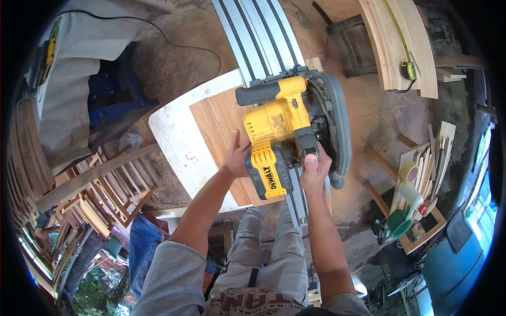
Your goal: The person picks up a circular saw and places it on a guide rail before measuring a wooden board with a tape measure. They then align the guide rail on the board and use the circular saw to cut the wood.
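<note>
Two hands on one yellow-and-black track saw (292, 129) — right hand (315, 171) clenched around its handle, left hand (235, 156) spread flat beside it.

The saw (292, 126) sits on the guide rail (261, 37), which lies across the board (216, 121); the tape measure (409, 70) rests far right on planks (392, 42).

- A white, scuffed rectangular board (174, 139) serves as the work surface, standing above the bare brown concrete floor (379, 113).
- A flat brown wooden panel (216, 124) lies directly on the white board.
- A long grey aluminium guide rail (258, 37) runs across the panel and out past its far edge.
- A yellow-and-black circular saw (290, 126) sits on the rail.
- Pale curved wooden planks (398, 47) rest on a dark frame at the upper right, with a yellow tape measure (409, 70) on them.
</note>
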`<state>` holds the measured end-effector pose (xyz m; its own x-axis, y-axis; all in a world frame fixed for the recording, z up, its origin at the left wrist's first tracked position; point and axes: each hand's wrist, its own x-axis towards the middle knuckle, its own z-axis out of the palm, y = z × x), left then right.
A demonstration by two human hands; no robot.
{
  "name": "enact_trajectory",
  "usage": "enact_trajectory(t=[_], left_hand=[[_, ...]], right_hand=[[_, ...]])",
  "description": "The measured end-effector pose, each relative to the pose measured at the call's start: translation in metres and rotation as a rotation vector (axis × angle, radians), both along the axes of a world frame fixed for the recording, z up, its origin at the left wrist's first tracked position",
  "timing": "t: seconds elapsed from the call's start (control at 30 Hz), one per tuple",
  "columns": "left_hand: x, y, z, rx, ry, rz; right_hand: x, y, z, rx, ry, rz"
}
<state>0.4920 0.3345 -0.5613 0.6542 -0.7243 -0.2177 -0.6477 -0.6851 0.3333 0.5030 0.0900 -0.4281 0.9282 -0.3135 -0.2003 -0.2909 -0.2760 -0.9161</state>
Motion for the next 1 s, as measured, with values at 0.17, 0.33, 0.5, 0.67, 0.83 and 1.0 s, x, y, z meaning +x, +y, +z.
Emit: enact_trajectory(t=[0.17, 0.33, 0.5, 0.67, 0.83, 1.0], left_hand=[[-0.002, 0.001, -0.004, -0.061, -0.017, 0.010], [-0.006, 0.004, -0.014, -0.140, 0.072, 0.079], [-0.005, 0.001, -0.010, -0.139, 0.040, 0.083], [-0.004, 0.002, -0.006, -0.063, 0.105, 0.051], [-0.002, 0.000, -0.003, -0.043, 0.101, 0.050], [-0.001, 0.000, -0.003, 0.012, 0.117, 0.027]], right_hand=[[0.005, 0.002, -0.001, 0.000, -0.044, -0.028], [0.007, 0.002, -0.001, 0.009, -0.038, -0.032], [0.009, 0.002, -0.002, -0.001, -0.036, -0.026], [0.013, 0.003, -0.001, -0.008, -0.033, -0.023], [0.016, 0.003, 0.000, -0.010, -0.025, -0.016], [0.019, 0.005, -0.001, -0.017, -0.030, -0.021]])
